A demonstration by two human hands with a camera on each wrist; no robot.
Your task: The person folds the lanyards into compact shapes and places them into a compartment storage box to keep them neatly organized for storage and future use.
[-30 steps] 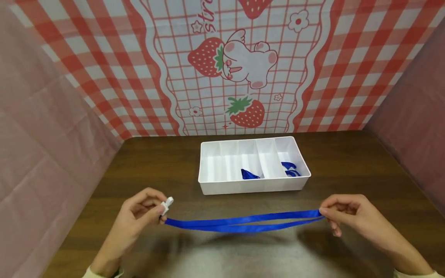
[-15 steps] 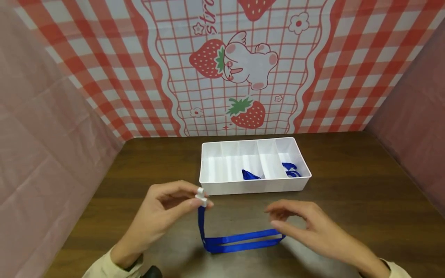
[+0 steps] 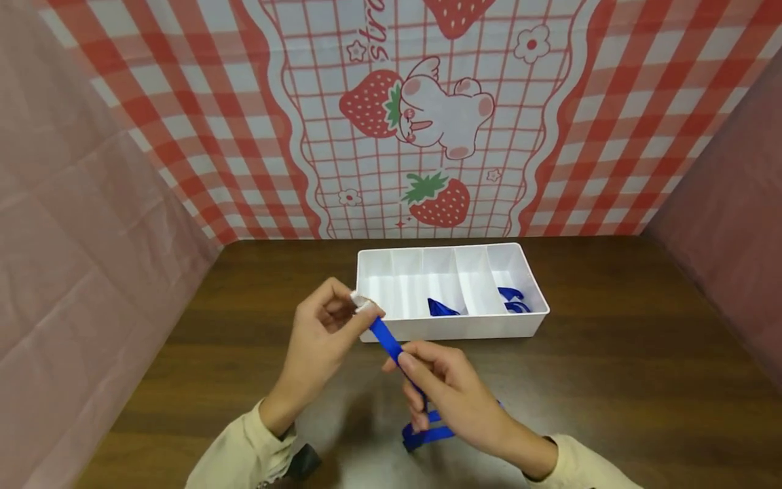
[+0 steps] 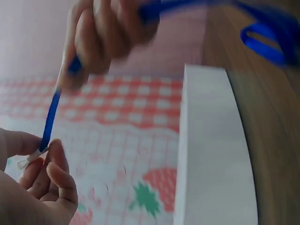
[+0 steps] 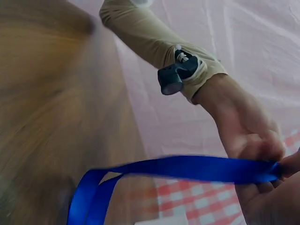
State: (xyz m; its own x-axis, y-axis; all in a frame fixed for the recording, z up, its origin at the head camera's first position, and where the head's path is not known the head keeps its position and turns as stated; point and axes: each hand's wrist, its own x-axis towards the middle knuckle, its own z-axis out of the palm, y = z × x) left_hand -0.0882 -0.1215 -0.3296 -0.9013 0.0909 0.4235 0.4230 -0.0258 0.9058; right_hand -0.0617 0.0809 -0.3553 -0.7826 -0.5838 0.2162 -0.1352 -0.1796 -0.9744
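Observation:
My left hand (image 3: 318, 343) pinches a small white plastic clip (image 3: 364, 303) at the end of a blue lanyard (image 3: 385, 335), in front of the tray's left corner. Just below and to the right, my right hand (image 3: 461, 394) pinches the strap between thumb and fingers. The short length between the hands is straight. Past the right hand, the rest of the strap loops down over the table, partly hidden by that hand. In the left wrist view the clip (image 4: 29, 159) sits at the left fingertips. The right wrist view has the blue strap (image 5: 197, 168) running flat from the fingers.
A white divided tray (image 3: 452, 329) stands behind the hands on the brown wooden table (image 3: 623, 380). Folded blue pieces (image 3: 441, 308) lie in a middle compartment, and more blue strips (image 3: 514, 307) in the rightmost. A checked strawberry cloth (image 3: 244, 122) hangs behind.
The right hand lets go of the strap's far end, moves left and grips the strap near the clip. The left hand moves right and up with the clip; the outstretched strap now hangs down.

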